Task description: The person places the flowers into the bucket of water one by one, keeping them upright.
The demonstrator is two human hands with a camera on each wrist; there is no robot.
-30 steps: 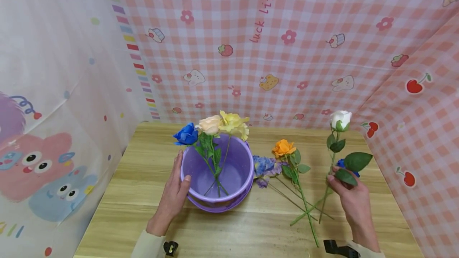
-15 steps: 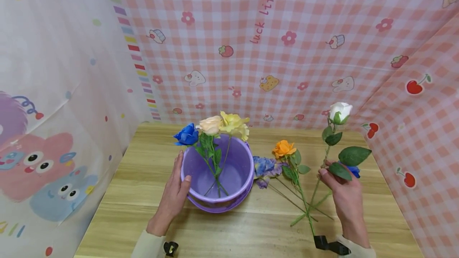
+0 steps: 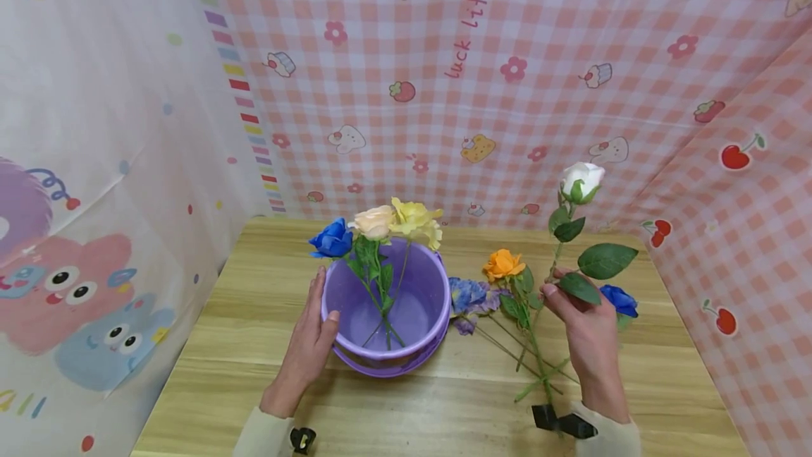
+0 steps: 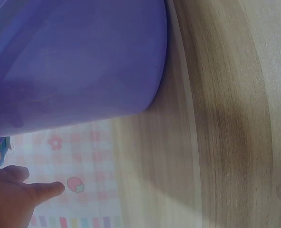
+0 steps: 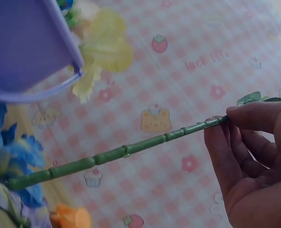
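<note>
Between thumb and fingers my right hand [image 3: 586, 333] pinches the stem of a white artificial rose [image 3: 581, 183], its bloom pointing up. In the right wrist view the rose's green stem [image 5: 130, 147] slants down toward the left. My left hand [image 3: 306, 344] rests on the left side of a purple bucket [image 3: 387, 355], thumb near the rim and fingers extended. Inside the bucket lean a blue rose [image 3: 332, 238], a peach rose [image 3: 373, 223] and a yellow flower [image 3: 415, 218]. The left wrist view shows the bucket's wall [image 4: 83, 66] above the fingers.
Right of the bucket lie an orange rose [image 3: 503, 264] and blue-purple flowers [image 3: 469, 295] with crossing stems. Another blue rose [image 3: 618, 300] lies beyond my right hand. Printed cloth [image 3: 482, 111] hangs behind and beside the wooden table [image 3: 222, 344].
My right hand has moved left with the white rose, which has also risen, uncovering the blue rose on the right. My left hand and the bucket have stayed put.
</note>
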